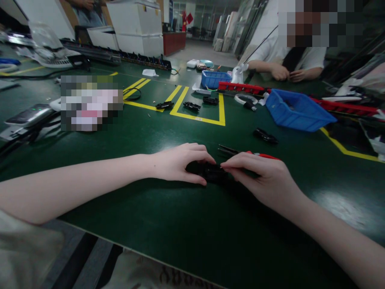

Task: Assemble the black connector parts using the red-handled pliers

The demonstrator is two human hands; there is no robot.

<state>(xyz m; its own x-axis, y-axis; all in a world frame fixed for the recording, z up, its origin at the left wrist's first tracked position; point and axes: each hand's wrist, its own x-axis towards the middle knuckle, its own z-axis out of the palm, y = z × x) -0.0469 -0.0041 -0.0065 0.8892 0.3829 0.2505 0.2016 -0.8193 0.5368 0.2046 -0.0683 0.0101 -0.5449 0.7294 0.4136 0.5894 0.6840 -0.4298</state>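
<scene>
A small black part [213, 172] lies on the green table between my hands. My left hand [185, 162] is curled round its left side, thumb in front and fingers behind. The fingertips of my right hand [258, 170] are pinched together at the part's right end; what they pinch is too small to make out. Behind my right hand lie pliers [230, 150] with red handles, partly hidden by its fingers. Another black part [265, 136] rests farther back on the right.
Several black parts [191, 106] lie near yellow tape marks [198, 119]. Blue bins [297, 110] and red strips [240, 87] stand behind on the right. A phone-like device [30, 114] and cables are at left. Across the table sits a person [309, 60]. The table's near edge [120, 244] runs below my arms.
</scene>
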